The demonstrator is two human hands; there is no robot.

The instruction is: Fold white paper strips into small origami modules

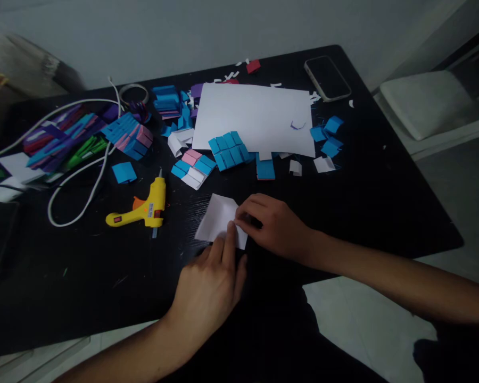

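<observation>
A small white paper square [217,217] lies on the black table [83,276] near its front edge. My left hand [209,290] rests on the table with its fingertips pressed down on the paper's near edge. My right hand [275,226] comes in from the right, fingers curled and pinching the paper's right corner. Both hands meet over the same piece.
A yellow glue gun [141,209] with a white cord [83,181] lies to the left. Behind are a white sheet [259,114], several folded blue, pink and white paper pieces [227,151], coloured paper strips [67,141], tape roll [133,93] and a phone [327,78].
</observation>
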